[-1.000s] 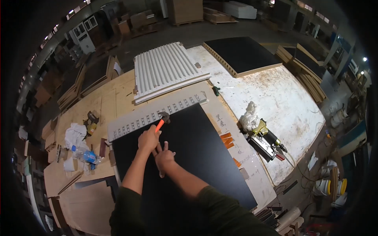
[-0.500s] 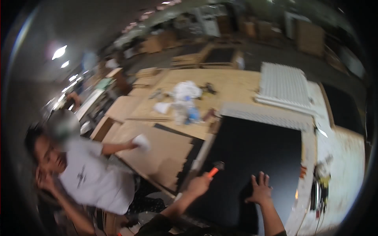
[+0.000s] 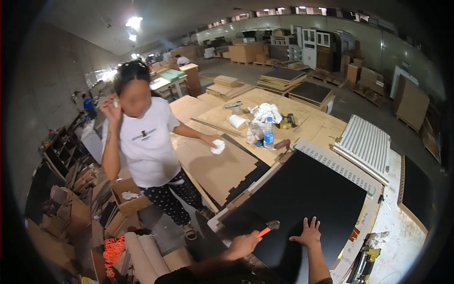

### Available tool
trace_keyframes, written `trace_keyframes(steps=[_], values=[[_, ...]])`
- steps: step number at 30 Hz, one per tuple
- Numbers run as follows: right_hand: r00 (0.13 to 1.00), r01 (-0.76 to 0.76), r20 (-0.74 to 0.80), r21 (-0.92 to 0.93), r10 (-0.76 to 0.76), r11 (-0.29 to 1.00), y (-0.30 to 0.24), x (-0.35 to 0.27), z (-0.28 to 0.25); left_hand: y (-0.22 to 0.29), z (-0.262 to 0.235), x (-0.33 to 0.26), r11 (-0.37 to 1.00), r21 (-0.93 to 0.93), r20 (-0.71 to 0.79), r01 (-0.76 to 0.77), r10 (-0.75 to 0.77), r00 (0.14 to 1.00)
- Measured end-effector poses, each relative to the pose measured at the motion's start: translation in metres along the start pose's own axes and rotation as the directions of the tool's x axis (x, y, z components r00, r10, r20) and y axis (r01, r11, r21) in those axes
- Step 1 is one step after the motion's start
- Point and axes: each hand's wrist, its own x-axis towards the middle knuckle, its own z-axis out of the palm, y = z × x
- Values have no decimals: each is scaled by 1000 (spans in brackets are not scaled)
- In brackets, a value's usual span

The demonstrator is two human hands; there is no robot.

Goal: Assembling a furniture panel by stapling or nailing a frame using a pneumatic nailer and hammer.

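My left hand (image 3: 242,247) is closed round the orange handle of a hammer (image 3: 272,226), its dark metal head raised above a large black panel (image 3: 283,199). To the right, my right hand (image 3: 308,233) is spread with its palm toward the panel and its fingers apart; it appears to rest on the surface. The panel lies flat on pale boards. A strip with a row of printed marks (image 3: 331,165) runs along its far edge.
A co-worker (image 3: 146,137) stands at the left, holding a white wad (image 3: 217,147). Behind the panel are a water bottle (image 3: 268,135), crumpled white wrapping (image 3: 266,112) and ribbed white panels (image 3: 362,146). A yellow-green tool (image 3: 369,262) lies at the right.
The view has swung left, so the co-worker and the floor clutter show more fully and sharply. My left hand still grips the hammer; my right hand stays spread over the panel.
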Motion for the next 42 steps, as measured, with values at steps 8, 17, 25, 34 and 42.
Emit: trace_keyframes(steps=[8,17,25,34,42], values=[[935,244,-293,130,-198,961,59,-38,66,30,31,-37,986,-112,31,126,-123,992],[802,165,-597,194,-17,967,102,-173,87,34,32,-62,983,-83,139,161,-148,979],[330,514,-870,491,366,704,48,-173,122,24,13,-65,983,-160,167,94,-67,984],[296,292,-854,508,428,810,100,-120,225,-38,-3,-59,992,-129,-3,9,-9,1000],[302,101,-815,544,495,833,118,-120,262,-71,-33,-30,995,-50,35,83,-81,996]])
